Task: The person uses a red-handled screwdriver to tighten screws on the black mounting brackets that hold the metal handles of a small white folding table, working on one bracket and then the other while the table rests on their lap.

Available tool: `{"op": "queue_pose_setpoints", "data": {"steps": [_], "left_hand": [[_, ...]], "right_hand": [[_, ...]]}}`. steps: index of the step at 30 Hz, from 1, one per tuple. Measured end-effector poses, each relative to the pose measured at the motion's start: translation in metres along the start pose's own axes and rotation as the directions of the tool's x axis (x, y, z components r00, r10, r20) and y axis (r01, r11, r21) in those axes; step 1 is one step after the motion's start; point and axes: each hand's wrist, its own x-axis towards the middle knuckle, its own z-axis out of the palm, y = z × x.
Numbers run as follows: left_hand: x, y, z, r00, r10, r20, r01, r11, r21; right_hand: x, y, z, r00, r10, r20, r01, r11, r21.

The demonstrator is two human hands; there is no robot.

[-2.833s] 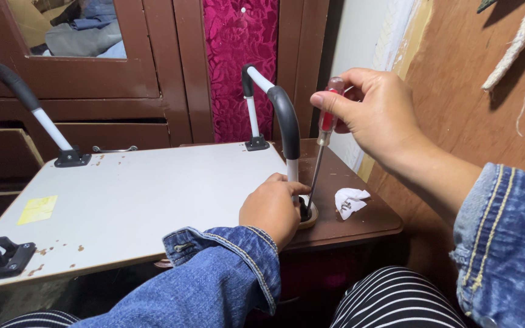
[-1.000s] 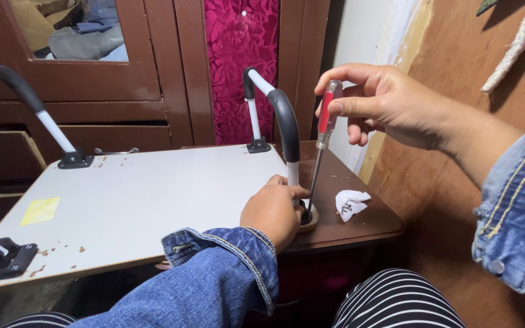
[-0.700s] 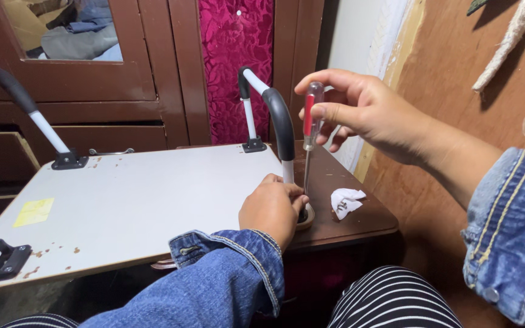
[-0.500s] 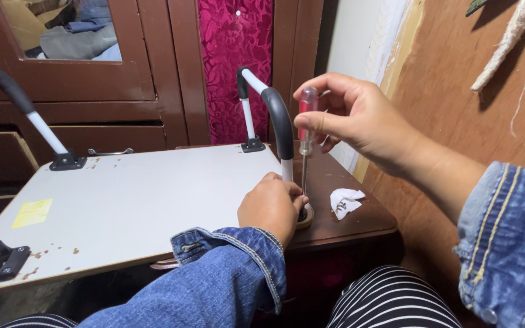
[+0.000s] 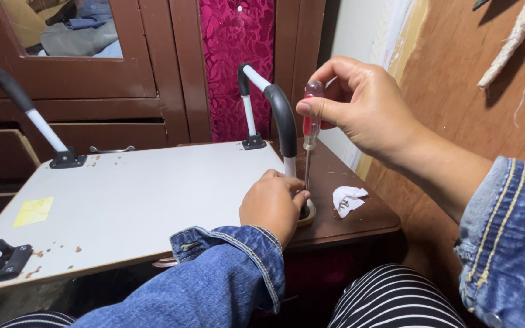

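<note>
Right hand (image 5: pixel 366 112) fingers pinching upright screwdriver (image 5: pixel 310 130); left hand (image 5: pixel 271 203) fingers curled around leg bracket (image 5: pixel 305 212)

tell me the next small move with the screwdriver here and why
Probably turn the screwdriver in place with light downward pressure. The right hand pinches its red handle at the top, the shaft stands nearly upright, and its tip sits at the base of the leg, where the left hand steadies it. The screw itself is hidden.

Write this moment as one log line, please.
right hand: grips red-handled screwdriver upright | left hand: steadies its tip at leg bracket | white board upside down | crumpled paper beside
</note>
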Motion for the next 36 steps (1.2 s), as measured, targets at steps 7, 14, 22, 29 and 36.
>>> {"op": "queue_pose_setpoints", "data": {"steps": [7, 14, 22, 29, 36], "left_hand": [[0.009, 0.006, -0.001, 0.966, 0.117, -0.231, -0.182, 0.941, -0.285], [0.013, 0.005, 0.001, 0.928, 0.176, -0.329, -0.261, 0.936, -0.235], [0.020, 0.004, -0.001, 0.944, 0.139, -0.298, -0.189, 0.971, -0.144], [0.021, 0.008, -0.004, 0.962, 0.087, -0.260, -0.132, 0.978, -0.161], [0.017, 0.006, -0.006, 0.982, 0.045, -0.185, -0.100, 0.950, -0.297]], "right_hand": [[0.007, 0.006, -0.010, 0.977, 0.089, 0.192, -0.119, 0.981, 0.151], [0.012, 0.010, -0.025, 0.936, 0.154, 0.316, -0.231, 0.948, 0.220], [0.008, 0.006, -0.006, 0.984, 0.118, 0.135, -0.135, 0.983, 0.127], [0.006, 0.002, 0.002, 1.000, -0.021, -0.019, 0.018, 0.992, -0.126], [0.013, 0.005, -0.009, 0.990, 0.048, 0.133, -0.049, 0.999, 0.010]]}}
